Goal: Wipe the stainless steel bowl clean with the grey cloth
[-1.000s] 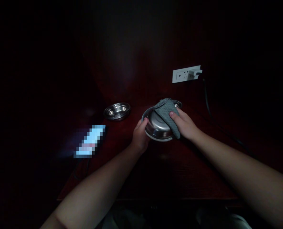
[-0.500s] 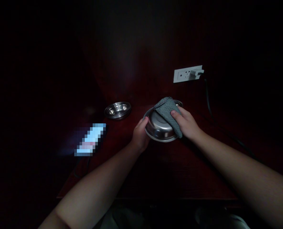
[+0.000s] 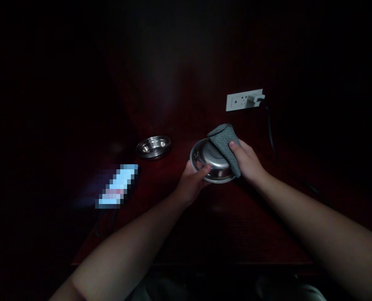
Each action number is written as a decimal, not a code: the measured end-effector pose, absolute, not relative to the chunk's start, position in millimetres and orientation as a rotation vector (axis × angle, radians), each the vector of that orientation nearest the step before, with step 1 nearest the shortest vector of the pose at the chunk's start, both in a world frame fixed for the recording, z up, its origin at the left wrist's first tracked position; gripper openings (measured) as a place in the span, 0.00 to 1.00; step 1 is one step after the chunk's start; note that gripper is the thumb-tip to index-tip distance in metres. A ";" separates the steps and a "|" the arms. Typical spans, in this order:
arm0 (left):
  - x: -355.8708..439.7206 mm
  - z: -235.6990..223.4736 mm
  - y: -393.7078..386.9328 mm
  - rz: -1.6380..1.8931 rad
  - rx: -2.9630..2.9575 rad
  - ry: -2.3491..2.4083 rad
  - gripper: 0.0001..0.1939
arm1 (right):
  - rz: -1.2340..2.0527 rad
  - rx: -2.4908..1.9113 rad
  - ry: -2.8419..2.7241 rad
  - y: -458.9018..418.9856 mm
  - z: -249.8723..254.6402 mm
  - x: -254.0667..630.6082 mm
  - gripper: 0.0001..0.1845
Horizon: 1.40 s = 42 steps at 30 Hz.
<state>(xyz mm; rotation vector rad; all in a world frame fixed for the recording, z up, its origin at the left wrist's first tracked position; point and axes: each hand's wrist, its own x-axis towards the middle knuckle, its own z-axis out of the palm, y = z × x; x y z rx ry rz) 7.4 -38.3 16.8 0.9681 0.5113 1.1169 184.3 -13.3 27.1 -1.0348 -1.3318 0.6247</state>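
A shiny steel bowl [image 3: 211, 161] is held above a dark red wooden table [image 3: 229, 217], tipped so its underside faces me. My left hand [image 3: 192, 182] grips its near-left rim, thumb lying across the metal. My right hand [image 3: 247, 161] presses a folded grey-green cloth [image 3: 226, 142] against the bowl's right side, thumb on top of the cloth. The rest of my right fingers are hidden behind the cloth and bowl.
A second steel bowl [image 3: 153, 146] sits upright on the table to the left. A lit, blurred phone screen [image 3: 118, 186] lies further left with a cable below it. A white wall socket [image 3: 244, 99] with a plug and a dark cord [image 3: 272, 136] is behind on the right.
My left hand shifted from the bowl's left edge to its near rim, thumb now over the metal. The bowl turned slightly, and the cloth moved up and right along it.
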 end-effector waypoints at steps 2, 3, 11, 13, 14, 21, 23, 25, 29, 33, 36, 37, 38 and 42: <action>7.4 17.4 -37.2 1.124 0.996 0.521 0.29 | 0.624 -1.038 -1.348 -13.8 27.2 184.6 0.29; 7.2 18.2 -36.7 1.136 1.004 0.528 0.28 | 0.630 -1.036 -1.359 -14.1 27.1 184.6 0.29; 5.7 24.0 -34.4 1.166 0.994 0.546 0.26 | 0.631 -1.055 -1.432 -15.7 26.8 185.4 0.30; 5.6 23.9 -33.7 1.158 0.985 0.566 0.27 | 0.622 -1.054 -1.433 -16.1 27.1 185.5 0.30; 5.5 23.8 -33.2 1.156 0.977 0.577 0.28 | 0.618 -1.054 -1.433 -16.3 27.2 185.6 0.29; 4.0 23.6 -31.4 1.141 0.962 0.596 0.29 | 0.646 -1.067 -1.420 -16.1 27.0 188.2 0.29; 3.7 23.8 -31.4 1.136 0.965 0.599 0.28 | 0.652 -1.078 -1.418 -15.9 26.9 188.9 0.28; 3.6 24.2 -31.5 1.140 0.966 0.597 0.28 | 0.661 -1.081 -1.412 -15.9 27.2 188.8 0.28; 3.5 25.2 -31.6 1.151 0.963 0.595 0.26 | 0.714 -1.048 -1.388 -16.4 28.3 187.2 0.28; 3.3 24.7 -31.1 1.159 0.964 0.604 0.26 | 0.749 -1.043 -1.381 -16.9 28.8 187.0 0.25; 4.0 23.7 -31.3 1.165 0.954 0.594 0.25 | 0.777 -1.052 -1.373 -15.6 27.4 188.5 0.23; 4.4 23.5 -31.6 1.161 0.951 0.591 0.25 | 0.788 -1.053 -1.371 -14.8 26.4 189.2 0.22; 5.0 23.2 -32.0 1.154 0.949 0.590 0.26 | 0.799 -1.052 -1.367 -13.7 25.4 189.9 0.22; 7.1 22.0 -33.2 1.168 0.937 0.616 0.27 | 0.835 -1.042 -1.368 -11.2 22.8 191.0 0.20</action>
